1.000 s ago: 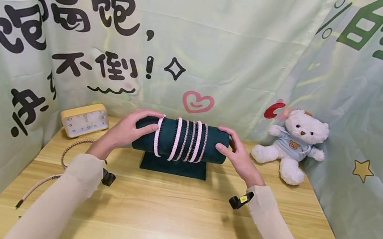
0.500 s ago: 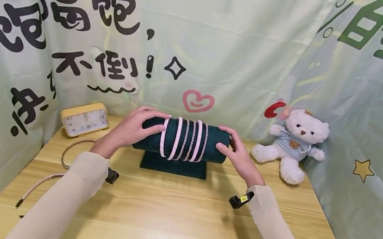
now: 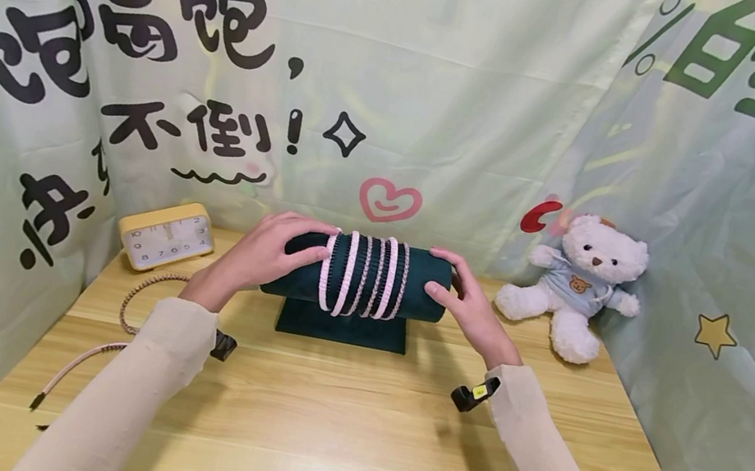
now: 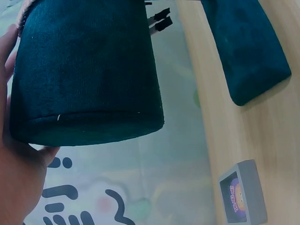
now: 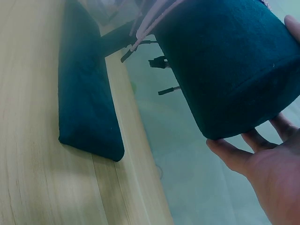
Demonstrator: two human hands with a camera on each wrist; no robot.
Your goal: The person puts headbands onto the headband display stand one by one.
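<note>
A dark green velvet bracelet stand [image 3: 428, 269] stands in front of me, its horizontal roll raised on a flat base [image 3: 343, 328]. Several pale pink and grey-brown braided cord bracelets [image 3: 344, 288] circle the roll side by side. My left hand [image 3: 258, 253] reaches over the roll's left part, thumb in front and fingers on top, holding the leftmost pink bracelet [image 3: 324, 289]. At the other end my right hand [image 3: 473, 310] grips the roll, thumb in front and fingers behind. In the right wrist view, dark-tipped cord ends [image 5: 159, 62] hang behind the roll.
Two loose braided cords [image 3: 72, 368] lie on the wooden table [image 3: 345, 430] at the left, partly hidden by my left sleeve. A yellow-framed clock [image 3: 169, 236] stands at the back left, a white teddy bear [image 3: 582, 286] at the back right. Printed cloth [image 3: 440, 129] hangs around the table.
My left hand has slid right along the roll, bringing the leftmost pink bracelet closer to the others. The right hand and the stand have stayed in place.
</note>
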